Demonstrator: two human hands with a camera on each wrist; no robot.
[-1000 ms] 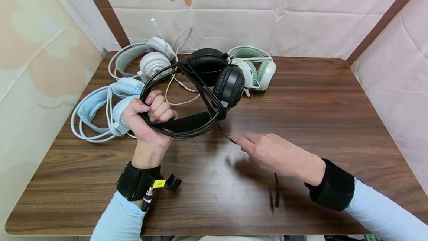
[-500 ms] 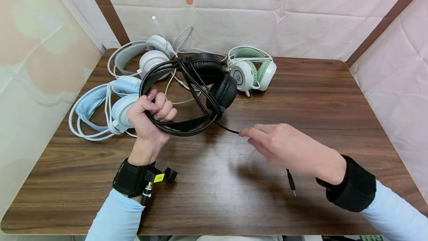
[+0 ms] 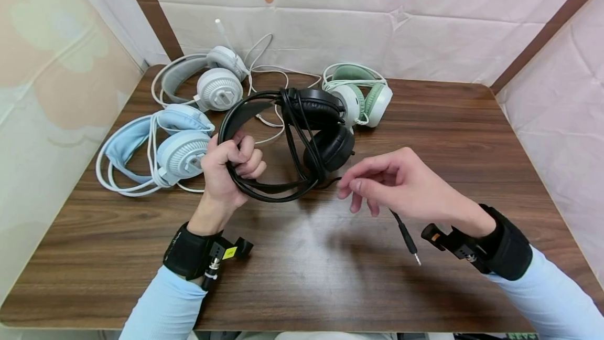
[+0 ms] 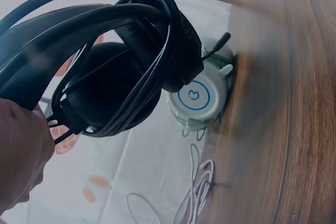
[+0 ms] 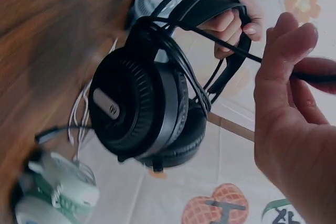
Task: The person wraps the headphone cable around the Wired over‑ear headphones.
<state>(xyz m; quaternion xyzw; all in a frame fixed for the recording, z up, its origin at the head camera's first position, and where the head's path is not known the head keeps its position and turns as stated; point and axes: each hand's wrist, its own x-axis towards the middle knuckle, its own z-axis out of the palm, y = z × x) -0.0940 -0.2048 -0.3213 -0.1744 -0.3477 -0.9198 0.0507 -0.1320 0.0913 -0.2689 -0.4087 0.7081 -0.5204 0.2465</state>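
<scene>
My left hand (image 3: 231, 167) grips the headband of a black headset (image 3: 332, 148), holding it up over the table. Several loops of its black cable (image 5: 176, 59) are wrapped about the headset between headband and ear cups. A loose length of that cable runs to my right hand (image 3: 401, 182), passing between the thumb and loosely bent fingers (image 5: 283, 43). Below this hand dangles the cable's end with a metal-tipped plug (image 3: 407, 235). In the left wrist view, the headset's ear cups (image 4: 105, 87) hang beyond the left hand (image 4: 21, 153).
On the wooden table (image 3: 292, 287), a light blue headset (image 3: 184, 153) lies at the left, with a white and grey headset (image 3: 219, 88) behind it. A white and green headset (image 3: 377, 104) stands at the back, partly behind the black one. A white cord (image 3: 264, 67) trails between them.
The black headset and left hand have shifted slightly right. My right hand has moved right and turned, so its thumb and palm side now show; the plug end hangs lower right of it.
</scene>
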